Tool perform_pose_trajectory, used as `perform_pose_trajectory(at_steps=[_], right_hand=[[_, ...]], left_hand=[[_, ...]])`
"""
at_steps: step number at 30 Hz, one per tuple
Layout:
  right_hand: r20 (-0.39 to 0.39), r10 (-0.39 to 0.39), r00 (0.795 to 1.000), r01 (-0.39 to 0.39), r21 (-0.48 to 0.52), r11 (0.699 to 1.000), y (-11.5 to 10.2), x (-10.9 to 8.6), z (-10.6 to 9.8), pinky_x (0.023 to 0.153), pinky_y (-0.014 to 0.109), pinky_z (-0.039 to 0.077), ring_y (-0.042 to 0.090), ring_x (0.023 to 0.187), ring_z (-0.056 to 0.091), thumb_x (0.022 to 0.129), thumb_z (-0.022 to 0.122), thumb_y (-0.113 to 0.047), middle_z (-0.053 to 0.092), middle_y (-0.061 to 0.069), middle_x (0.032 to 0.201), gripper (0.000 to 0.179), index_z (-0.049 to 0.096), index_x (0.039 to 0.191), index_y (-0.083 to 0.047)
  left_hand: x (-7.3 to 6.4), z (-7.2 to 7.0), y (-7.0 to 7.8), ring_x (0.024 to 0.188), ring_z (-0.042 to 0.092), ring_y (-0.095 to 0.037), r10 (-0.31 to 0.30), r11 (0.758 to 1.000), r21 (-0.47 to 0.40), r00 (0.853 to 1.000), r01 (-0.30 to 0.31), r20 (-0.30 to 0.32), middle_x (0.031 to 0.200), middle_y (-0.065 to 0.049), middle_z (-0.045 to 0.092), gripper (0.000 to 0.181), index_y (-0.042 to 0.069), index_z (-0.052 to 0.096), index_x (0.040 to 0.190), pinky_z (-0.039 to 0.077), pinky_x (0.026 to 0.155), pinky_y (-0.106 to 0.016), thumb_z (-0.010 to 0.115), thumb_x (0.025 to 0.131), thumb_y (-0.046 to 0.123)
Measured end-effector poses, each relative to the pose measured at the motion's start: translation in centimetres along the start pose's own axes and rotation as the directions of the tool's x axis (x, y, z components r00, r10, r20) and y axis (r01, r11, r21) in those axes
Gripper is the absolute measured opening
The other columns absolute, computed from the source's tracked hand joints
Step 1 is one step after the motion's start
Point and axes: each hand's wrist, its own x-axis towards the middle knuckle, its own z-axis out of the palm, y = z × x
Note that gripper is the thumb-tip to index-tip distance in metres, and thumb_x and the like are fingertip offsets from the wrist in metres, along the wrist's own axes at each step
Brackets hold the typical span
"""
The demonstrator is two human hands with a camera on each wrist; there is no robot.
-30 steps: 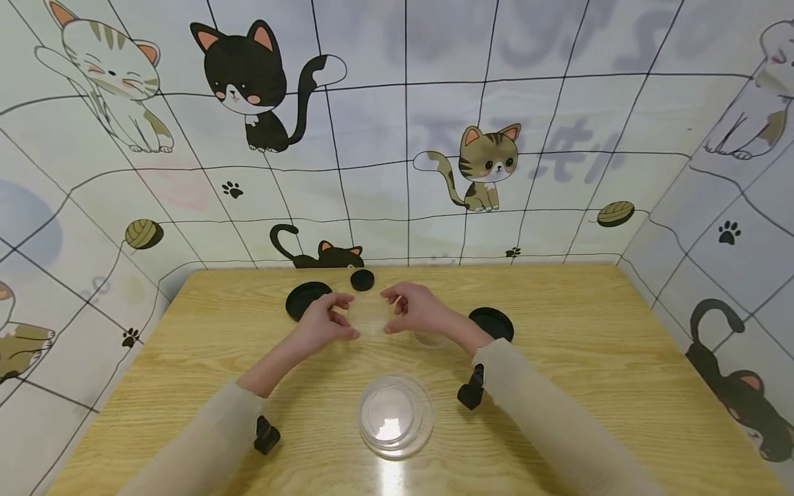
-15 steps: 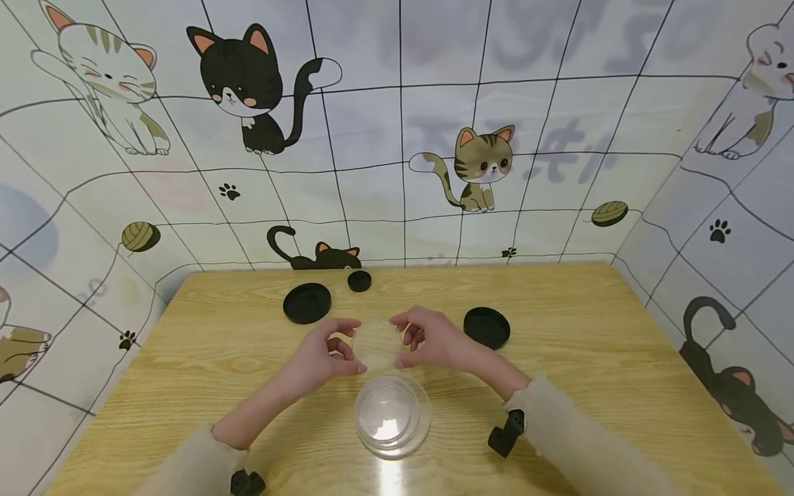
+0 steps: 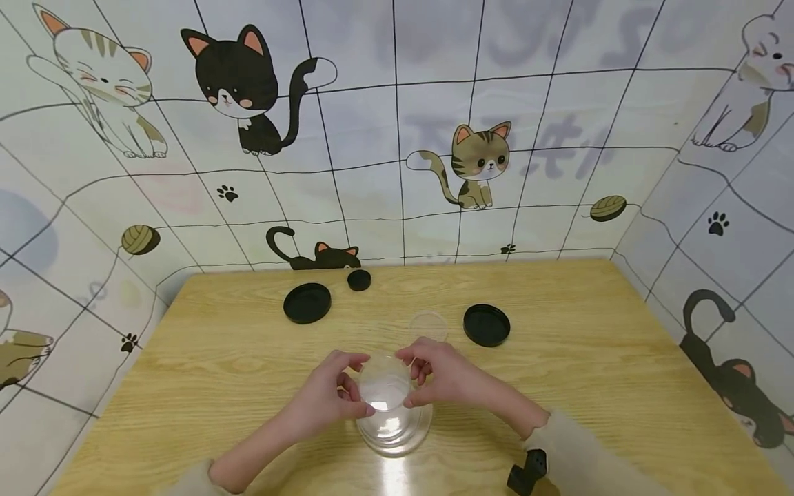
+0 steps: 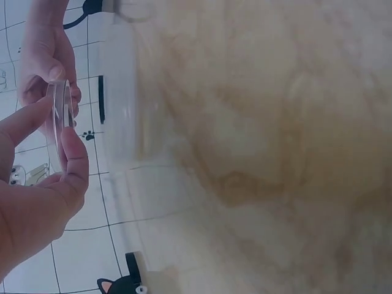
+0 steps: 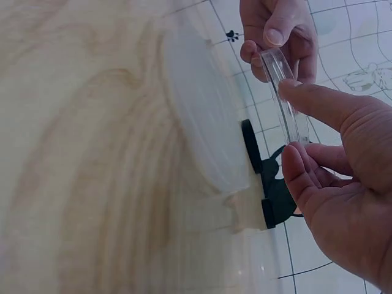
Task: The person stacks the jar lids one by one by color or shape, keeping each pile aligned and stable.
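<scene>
Both hands hold a clear, shallow round dish (image 3: 384, 386) level over a stack of clear round dishes (image 3: 397, 444) near the table's front. My left hand (image 3: 331, 393) pinches its left rim between thumb and fingers. Opposite it, my right hand (image 3: 449, 375) pinches the right rim. Edge-on in the left wrist view, the thin dish (image 4: 59, 113) spans the two hands. The right wrist view shows the same dish (image 5: 283, 101) above the blurred pale stack (image 5: 199, 110). Part of the stack is hidden behind the held dish and fingers.
Another clear round piece (image 3: 428, 325) lies flat beyond the right hand. To its right is a black round lid (image 3: 486, 325). A large black lid (image 3: 307, 303) and a small one (image 3: 359, 280) lie at the back left. Cat-printed walls (image 3: 372, 138) surround the wooden table (image 3: 558, 386).
Both hands have brought the clear dish from the table's back toward the front, until it overlaps the stack in the head view. The clear round piece behind the right hand is now uncovered.
</scene>
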Motion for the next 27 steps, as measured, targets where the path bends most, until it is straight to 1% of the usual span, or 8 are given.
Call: perform_pose_trajectory(at_steps=[2,7,9,12,16,21,27], right_hand=[[0.001,0.000,1.000,0.000,0.007,1.000,0.2,-0.3,0.4,0.079,0.031,0.055,0.011,0.084,0.059,0.076,0.092,-0.012,0.057,0.000,0.099,0.066,0.062,0.133,0.003],[0.012,0.004,1.000,-0.004,0.056,0.998,0.7,-0.8,1.3,0.076,0.026,0.055,0.010,0.083,0.059,0.077,0.092,-0.012,0.056,-0.001,0.097,0.065,0.062,0.133,0.003],[0.014,0.000,1.000,-0.001,0.061,0.998,0.8,-0.9,1.6,0.075,0.026,0.055,0.009,0.083,0.058,0.076,0.092,-0.013,0.056,-0.001,0.098,0.066,0.062,0.133,0.003],[0.010,-0.018,1.000,0.018,0.044,0.999,1.0,-1.1,2.0,0.076,0.024,0.054,0.008,0.084,0.058,0.076,0.093,-0.013,0.057,-0.001,0.098,0.065,0.063,0.131,0.004],[0.001,-0.019,1.000,0.019,0.014,1.000,1.1,-1.1,2.5,0.077,0.024,0.053,0.007,0.085,0.057,0.075,0.094,-0.013,0.057,-0.002,0.098,0.065,0.064,0.130,0.003],[-0.008,-0.012,1.000,0.012,-0.017,1.000,1.1,-1.2,2.9,0.076,0.023,0.053,0.005,0.084,0.056,0.074,0.093,-0.012,0.056,-0.003,0.096,0.063,0.065,0.129,0.002],[-0.007,-0.004,1.000,0.003,-0.034,0.999,1.0,-1.2,2.9,0.075,0.023,0.052,0.005,0.084,0.055,0.074,0.093,-0.011,0.056,-0.004,0.096,0.062,0.065,0.127,0.001]], left_hand=[[-0.2,0.3,-0.2,0.077,0.062,-0.015,0.003,1.000,0.005,1.000,-0.003,0.007,0.122,-0.019,0.049,0.074,-0.007,0.053,0.139,0.054,0.066,-0.024,0.090,0.075,0.003],[-0.8,0.7,-0.8,0.076,0.062,-0.015,0.003,1.000,0.011,1.000,-0.003,0.015,0.120,-0.016,0.051,0.075,-0.007,0.055,0.137,0.055,0.065,-0.025,0.091,0.073,0.002],[-1.0,0.8,-0.9,0.075,0.062,-0.015,0.002,1.000,0.031,1.000,-0.003,0.024,0.119,-0.015,0.051,0.074,-0.007,0.055,0.136,0.055,0.065,-0.024,0.092,0.072,0.002],[-1.2,1.0,-1.1,0.076,0.061,-0.015,0.002,0.997,0.072,0.999,-0.005,0.036,0.117,-0.014,0.052,0.073,-0.007,0.056,0.135,0.055,0.065,-0.024,0.092,0.073,0.004],[-1.3,1.2,-1.5,0.075,0.060,-0.013,0.015,0.994,0.110,0.999,-0.019,0.039,0.115,-0.013,0.053,0.072,-0.006,0.057,0.134,0.054,0.066,-0.024,0.092,0.072,0.005],[-1.3,1.3,-1.9,0.074,0.059,-0.011,0.032,0.993,0.111,0.999,-0.036,0.040,0.114,-0.012,0.052,0.072,-0.007,0.057,0.133,0.054,0.065,-0.023,0.092,0.072,0.004],[-1.2,1.4,-1.9,0.074,0.058,-0.011,0.033,0.992,0.124,0.999,-0.038,0.042,0.113,-0.011,0.052,0.071,-0.007,0.057,0.132,0.052,0.064,-0.022,0.093,0.072,0.004]])
